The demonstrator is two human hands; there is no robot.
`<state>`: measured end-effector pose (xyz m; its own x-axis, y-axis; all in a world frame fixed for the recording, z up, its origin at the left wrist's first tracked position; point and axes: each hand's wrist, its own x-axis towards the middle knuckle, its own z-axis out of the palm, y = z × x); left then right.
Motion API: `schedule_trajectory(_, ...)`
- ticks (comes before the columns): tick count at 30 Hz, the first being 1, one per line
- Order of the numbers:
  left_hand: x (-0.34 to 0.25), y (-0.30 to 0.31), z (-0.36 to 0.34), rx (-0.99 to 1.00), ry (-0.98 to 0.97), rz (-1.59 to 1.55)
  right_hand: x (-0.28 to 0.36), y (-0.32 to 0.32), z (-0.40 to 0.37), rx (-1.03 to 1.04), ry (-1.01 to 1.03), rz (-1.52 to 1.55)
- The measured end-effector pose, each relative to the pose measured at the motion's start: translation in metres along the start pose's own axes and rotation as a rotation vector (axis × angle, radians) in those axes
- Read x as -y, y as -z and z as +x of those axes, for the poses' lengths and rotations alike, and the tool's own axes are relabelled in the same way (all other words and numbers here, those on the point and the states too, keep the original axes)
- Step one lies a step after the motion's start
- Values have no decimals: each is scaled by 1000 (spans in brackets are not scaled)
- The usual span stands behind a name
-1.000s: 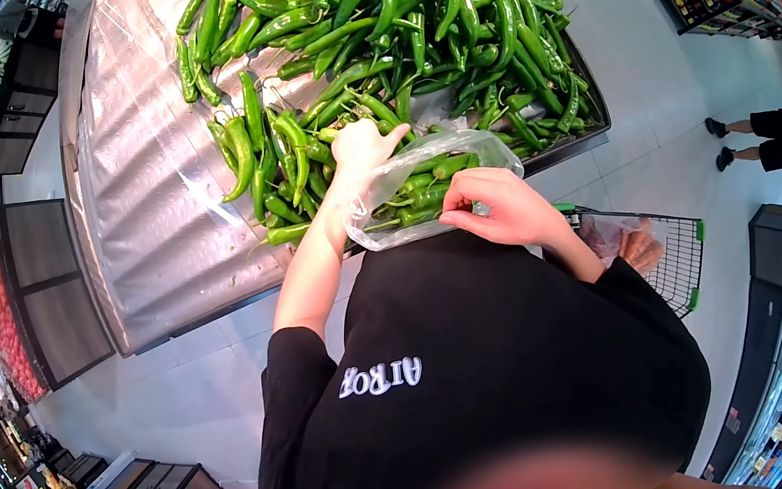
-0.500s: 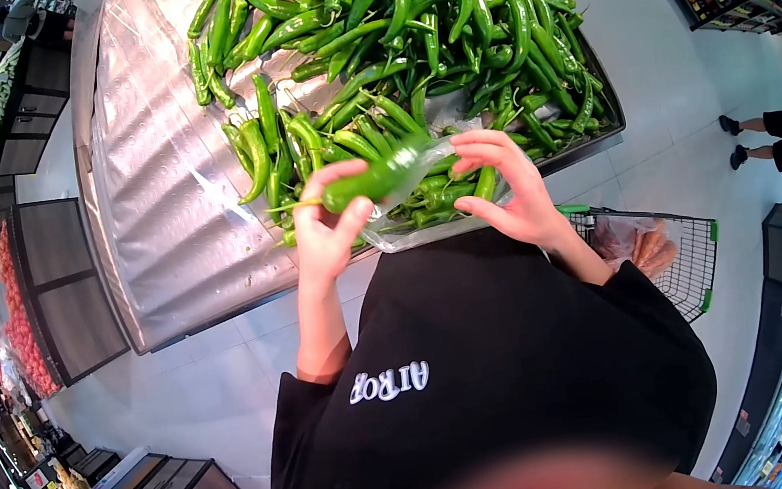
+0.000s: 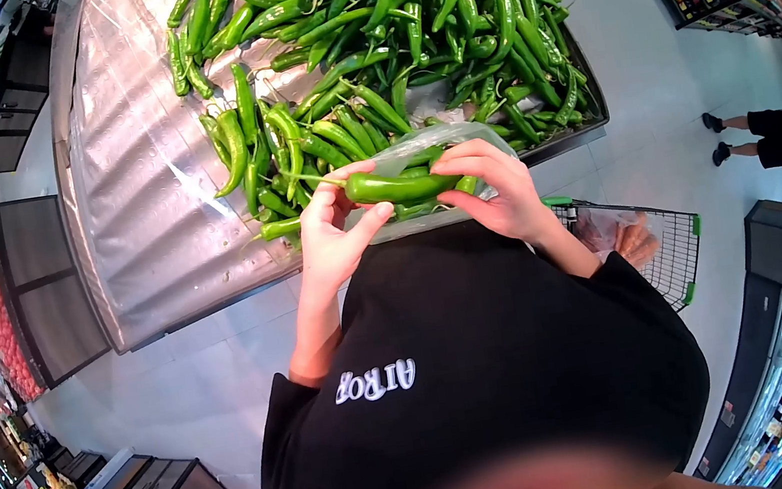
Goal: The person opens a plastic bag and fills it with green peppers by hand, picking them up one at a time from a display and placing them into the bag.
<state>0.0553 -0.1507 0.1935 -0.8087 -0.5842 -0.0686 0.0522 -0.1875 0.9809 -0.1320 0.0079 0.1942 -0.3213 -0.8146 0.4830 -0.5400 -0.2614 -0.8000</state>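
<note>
A long green chili pepper (image 3: 397, 186) lies level between my two hands, its stem pointing left. My left hand (image 3: 333, 228) is closed around its stem end, with thumb and fingers near the cap. At the other end, my right hand (image 3: 505, 192) pinches the tip between thumb and fingers. Directly behind and below it is a clear plastic bag (image 3: 388, 154) with several green peppers inside. Whether my right fingers also grip the bag cannot be made out. Beyond my hands a large heap of green chili peppers (image 3: 439, 25) covers the display.
The display stand (image 3: 138, 211) has a silvery, ridged lining and a dark rim. To the right is a wire shopping cart (image 3: 675, 248) holding a bagged orange-brown item (image 3: 633, 239). A person's legs (image 3: 739, 137) show farther right. Produce stands (image 3: 48, 286) line the left.
The pepper has moved from a tilted position in my left hand to level between both hands. My right hand has closed from open fingers onto its tip. The view has shifted slightly.
</note>
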Motion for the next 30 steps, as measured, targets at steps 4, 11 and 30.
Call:
schedule_trajectory(4, -12, -12, -4, -52, -126, 187, -16, -6, -7, 39, -59, 38)
schedule_trajectory(11, -23, -23, -5, 65, -343, 381, -22, -15, -15, 102, -139, 79)
schedule_trajectory(30, 2, -2, -3, 118, -49, -378, 4, 14, -5, 164, -205, 322)
